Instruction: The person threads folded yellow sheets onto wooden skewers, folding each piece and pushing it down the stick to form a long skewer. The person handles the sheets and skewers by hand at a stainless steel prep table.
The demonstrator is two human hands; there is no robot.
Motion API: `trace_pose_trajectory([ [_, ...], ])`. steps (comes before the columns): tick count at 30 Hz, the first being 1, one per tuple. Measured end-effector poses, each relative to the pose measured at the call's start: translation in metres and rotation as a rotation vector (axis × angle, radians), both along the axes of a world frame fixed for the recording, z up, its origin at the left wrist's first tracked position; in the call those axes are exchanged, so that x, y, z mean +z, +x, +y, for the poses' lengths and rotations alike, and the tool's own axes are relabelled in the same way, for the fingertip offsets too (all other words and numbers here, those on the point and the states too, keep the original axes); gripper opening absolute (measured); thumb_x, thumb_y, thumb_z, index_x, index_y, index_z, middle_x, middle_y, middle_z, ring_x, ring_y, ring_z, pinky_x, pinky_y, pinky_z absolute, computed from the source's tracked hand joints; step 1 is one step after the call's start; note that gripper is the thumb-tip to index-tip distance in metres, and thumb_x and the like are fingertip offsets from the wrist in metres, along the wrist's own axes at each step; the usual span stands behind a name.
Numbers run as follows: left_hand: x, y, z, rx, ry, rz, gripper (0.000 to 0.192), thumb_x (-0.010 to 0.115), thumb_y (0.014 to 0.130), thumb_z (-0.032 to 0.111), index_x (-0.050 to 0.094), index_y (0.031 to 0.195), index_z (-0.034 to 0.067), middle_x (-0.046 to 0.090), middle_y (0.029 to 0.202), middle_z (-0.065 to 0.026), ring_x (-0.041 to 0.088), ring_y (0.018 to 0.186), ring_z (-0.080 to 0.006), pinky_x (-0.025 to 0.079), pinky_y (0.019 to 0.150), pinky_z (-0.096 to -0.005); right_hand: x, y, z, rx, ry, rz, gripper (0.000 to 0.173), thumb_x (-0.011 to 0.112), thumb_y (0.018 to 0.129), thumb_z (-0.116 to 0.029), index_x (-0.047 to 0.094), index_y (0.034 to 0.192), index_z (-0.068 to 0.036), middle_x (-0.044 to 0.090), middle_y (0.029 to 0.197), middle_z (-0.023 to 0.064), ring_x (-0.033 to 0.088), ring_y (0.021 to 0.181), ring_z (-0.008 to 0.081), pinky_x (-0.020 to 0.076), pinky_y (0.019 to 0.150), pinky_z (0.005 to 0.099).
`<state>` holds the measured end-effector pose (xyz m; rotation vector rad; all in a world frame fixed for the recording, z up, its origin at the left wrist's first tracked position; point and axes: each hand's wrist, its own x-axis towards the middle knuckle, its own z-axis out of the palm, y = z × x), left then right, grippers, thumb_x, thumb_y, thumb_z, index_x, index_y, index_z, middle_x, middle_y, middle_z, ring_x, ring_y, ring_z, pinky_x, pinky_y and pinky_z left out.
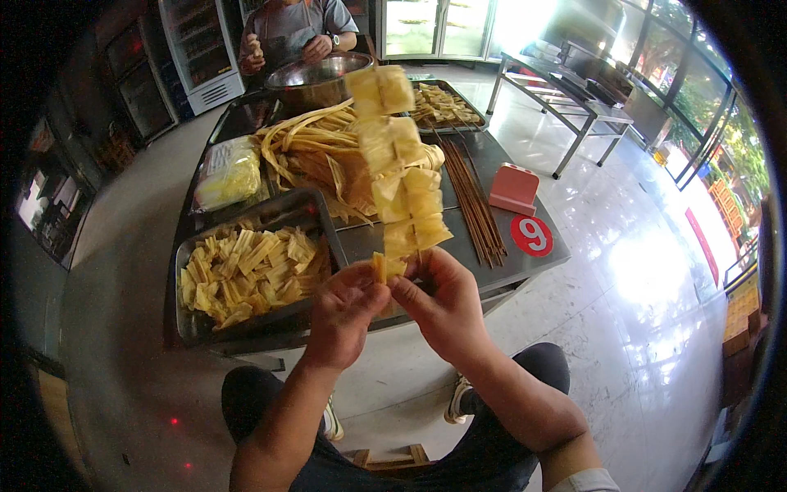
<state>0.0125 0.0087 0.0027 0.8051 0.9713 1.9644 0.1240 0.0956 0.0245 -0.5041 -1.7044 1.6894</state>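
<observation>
My left hand [344, 313] pinches a small folded piece of what looks like yellow tofu skin [387, 267]. In my right hand [446, 301] is a skewer strung with several wider tofu-skin pieces [407, 194], pointing up and away from me. The skewer's lower end is hidden by my fingers, and my right thumb also touches the small piece. Left of my hands, a dark metal tray [335, 230] holds a heap of cut tofu-skin pieces [252, 270]. Behind the skewer lies a pile of long tofu-skin strips and sheets [320, 154].
Bare skewers [470, 209] lie on the table [547, 264] beside a pink stand [515, 187] and a round red number sticker [532, 235]. A plastic-wrapped packet [227, 172] sits left. Farther back are a steel bowl [320, 71], a tray of filled skewers [446, 104] and another person [295, 31].
</observation>
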Motion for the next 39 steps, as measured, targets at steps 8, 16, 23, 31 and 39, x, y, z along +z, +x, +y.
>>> trace_pose_trajectory([
  [8,-0.004,-0.006,-0.001,0.117,0.024,-0.115,0.006,0.059,0.089,0.010,0.056,0.093,0.007,0.061,0.090,-0.0013,0.057,0.076,-0.0078,0.047,0.066,-0.0225,0.009,-0.002,-0.011,-0.027,-0.125,0.169,0.015,0.053,0.092,-0.005,0.048,0.105,0.000,0.057,0.091,0.0032,0.055,0.082,0.0095,0.0463,0.074,0.0240],
  [16,0.006,-0.004,-0.005,0.002,0.008,-0.298,0.008,0.061,0.087,0.008,0.057,0.094,0.008,0.062,0.087,-0.0017,0.061,0.078,-0.0093,0.052,0.071,-0.0243,0.009,0.000,-0.007,-0.046,-0.198,0.144,0.015,0.054,0.093,-0.009,0.051,0.104,0.001,0.057,0.093,0.0019,0.053,0.082,0.0081,0.0460,0.075,0.0234],
  [23,0.003,-0.005,-0.009,0.062,0.042,-0.271,0.005,0.064,0.085,0.009,0.060,0.087,0.007,0.062,0.083,0.0004,0.059,0.078,-0.0071,0.048,0.071,-0.0204,0.011,0.005,0.000,-0.008,-0.399,0.207,0.015,0.056,0.093,-0.017,0.055,0.101,-0.004,0.055,0.080,-0.0026,0.046,0.062,0.0034,0.0355,0.050,0.0178],
  [31,0.003,-0.008,-0.015,-0.043,0.054,-0.199,0.019,0.066,0.084,0.015,0.058,0.097,0.003,0.061,0.095,-0.0058,0.059,0.083,-0.0110,0.051,0.073,-0.0261,0.014,0.009,0.008,0.013,-0.387,0.209,0.015,0.056,0.094,-0.019,0.056,0.098,-0.004,0.055,0.081,-0.0024,0.048,0.066,0.0041,0.0391,0.054,0.0191],
  [39,0.003,0.004,-0.009,0.005,0.027,-0.221,0.018,0.062,0.087,0.012,0.057,0.101,0.004,0.062,0.102,-0.0064,0.061,0.097,-0.0146,0.052,0.083,-0.0301,0.005,0.005,-0.008,-0.059,-0.071,0.092,0.017,0.052,0.096,-0.016,0.052,0.101,-0.001,0.053,0.086,-0.0012,0.047,0.079,0.0061,0.0410,0.070,0.0211],
])
